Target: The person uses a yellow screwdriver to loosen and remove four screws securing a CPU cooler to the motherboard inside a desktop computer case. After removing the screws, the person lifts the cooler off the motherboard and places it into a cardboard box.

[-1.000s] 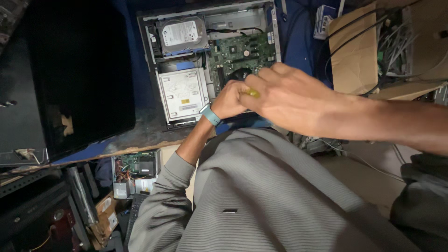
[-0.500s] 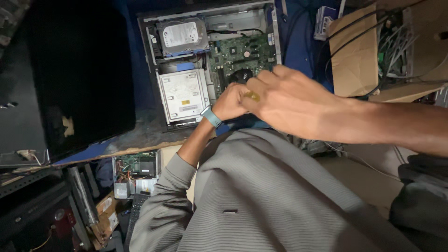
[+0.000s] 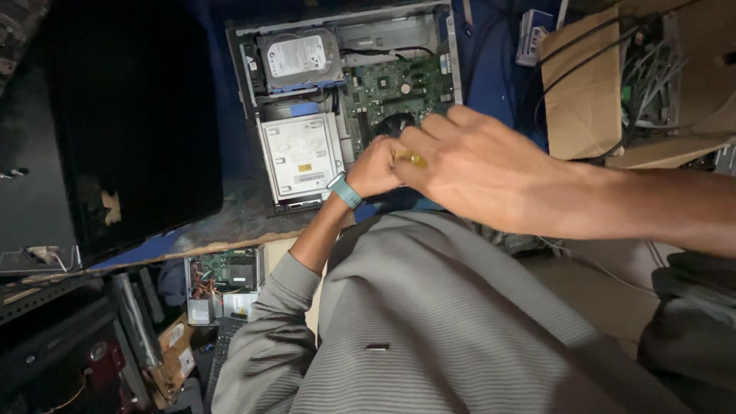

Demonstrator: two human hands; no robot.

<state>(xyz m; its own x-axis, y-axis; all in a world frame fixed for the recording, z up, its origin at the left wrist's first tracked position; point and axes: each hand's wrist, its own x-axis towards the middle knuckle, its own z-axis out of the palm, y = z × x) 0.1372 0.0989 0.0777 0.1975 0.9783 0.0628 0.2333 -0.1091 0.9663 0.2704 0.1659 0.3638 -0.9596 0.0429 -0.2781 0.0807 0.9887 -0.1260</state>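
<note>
Both hands (image 3: 429, 165) over open computer case (image 3: 345, 92), yellow-handled tool (image 3: 412, 159)

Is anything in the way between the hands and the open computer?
Nothing visible. Both hands sit right over the open computer case: the left hand and right hand meet around a small yellow thing, above the green circuit board. The hands hide what lies beneath them.

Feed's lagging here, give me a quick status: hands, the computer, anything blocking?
Left hand and right hand together over the open computer case, gripping a small yellow-handled tool. Hands hide the board beneath. Cardboard box sits right, apart.
</note>
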